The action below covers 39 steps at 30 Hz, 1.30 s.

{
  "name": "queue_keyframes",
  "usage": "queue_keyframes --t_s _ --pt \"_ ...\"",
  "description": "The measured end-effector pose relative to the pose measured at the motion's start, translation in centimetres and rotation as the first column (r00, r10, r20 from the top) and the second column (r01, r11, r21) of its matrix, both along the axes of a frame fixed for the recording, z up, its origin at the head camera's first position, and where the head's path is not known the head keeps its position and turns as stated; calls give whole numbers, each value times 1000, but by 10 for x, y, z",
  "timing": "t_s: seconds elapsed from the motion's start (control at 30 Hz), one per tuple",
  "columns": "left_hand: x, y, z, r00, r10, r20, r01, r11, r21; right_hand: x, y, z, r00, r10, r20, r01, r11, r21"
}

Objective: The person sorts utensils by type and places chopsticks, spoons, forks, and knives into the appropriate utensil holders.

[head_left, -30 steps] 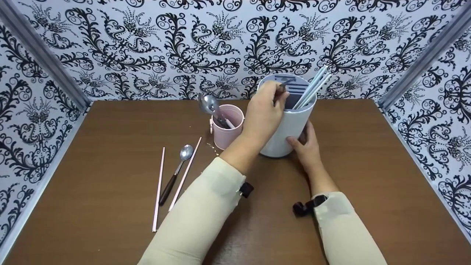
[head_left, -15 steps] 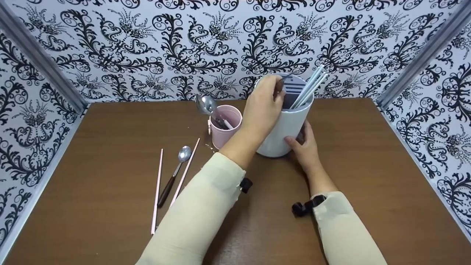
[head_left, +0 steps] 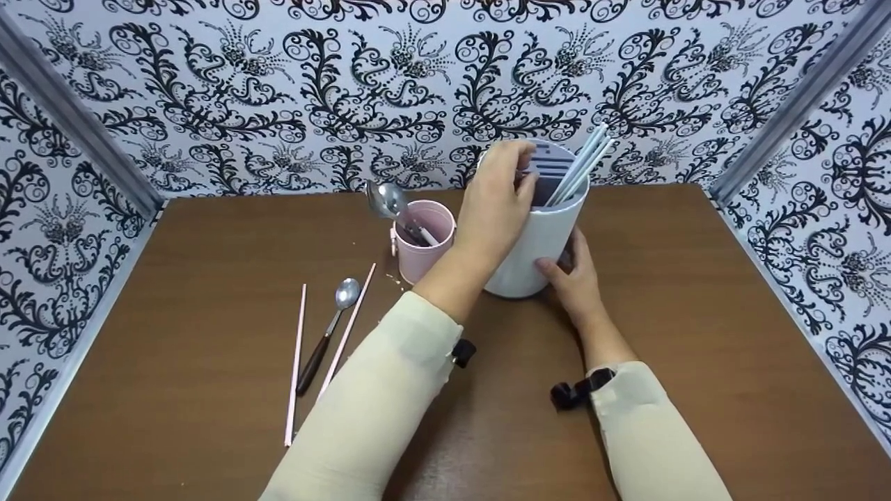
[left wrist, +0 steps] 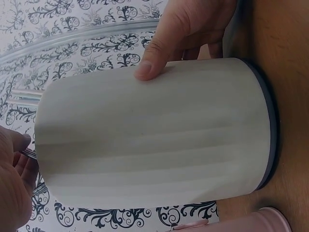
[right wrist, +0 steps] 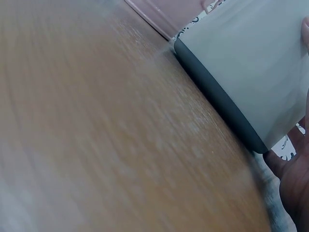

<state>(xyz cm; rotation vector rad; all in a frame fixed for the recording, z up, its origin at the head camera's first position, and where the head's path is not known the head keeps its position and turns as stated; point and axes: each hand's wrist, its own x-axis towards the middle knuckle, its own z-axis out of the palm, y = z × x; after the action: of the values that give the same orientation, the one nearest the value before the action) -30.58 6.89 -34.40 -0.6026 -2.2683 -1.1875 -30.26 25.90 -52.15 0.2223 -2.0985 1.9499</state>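
A white cylindrical utensil holder (head_left: 529, 257) with a grey slotted top stands upright on the table. Light blue chopsticks (head_left: 581, 165) lean out of its open compartment. My right hand (head_left: 574, 278) grips the holder's lower right side, thumb in front and fingers behind. Over the left part of the rim, my left hand (head_left: 498, 202) pinches what looks like a metal fork (left wrist: 30, 153). Only a small piece of it shows at the fingers in the left wrist view; the rest is hidden by the hand and holder.
Left of the holder is a pink cup (head_left: 416, 264) with spoons (head_left: 388, 200) and other utensils in it. A dark-handled spoon (head_left: 347, 294) lies between two pink chopsticks (head_left: 296, 365) on the wooden table (head_left: 174, 334). Patterned walls (head_left: 418, 83) enclose the back and sides.
The left hand has shifted slightly left at the rim, and the dark tip that showed beyond its fingers is now out of sight in the head view. The right hand keeps its grip.
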Motion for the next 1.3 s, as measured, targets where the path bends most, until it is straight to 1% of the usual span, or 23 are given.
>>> queue_keyframes --t_s 0.2,0.27,0.5,0.67,1.0,1.3 --pt "3 -4 -5 997 -6 -82 10 998 54 -1 -2 0 999 31 10 -30 997 -69" --pt "4 -6 -7 996 -4 -94 10 998 63 0 -3 1 999 31 14 -30 996 -80" --pt "8 -10 -16 997 -4 -82 9 998 62 0 -3 -1 999 34 15 -32 995 -95" --pt "9 -14 -24 998 3 -69 2 997 82 -1 -2 -3 999 35 11 -33 995 -92" --pt "18 -24 -34 996 -27 -88 39 990 138 -2 -1 -1 1000 19 7 -19 998 -68" --pt "25 -38 -39 993 7 -120 9 991 132 2 -2 3 999 23 46 -21 999 -43"
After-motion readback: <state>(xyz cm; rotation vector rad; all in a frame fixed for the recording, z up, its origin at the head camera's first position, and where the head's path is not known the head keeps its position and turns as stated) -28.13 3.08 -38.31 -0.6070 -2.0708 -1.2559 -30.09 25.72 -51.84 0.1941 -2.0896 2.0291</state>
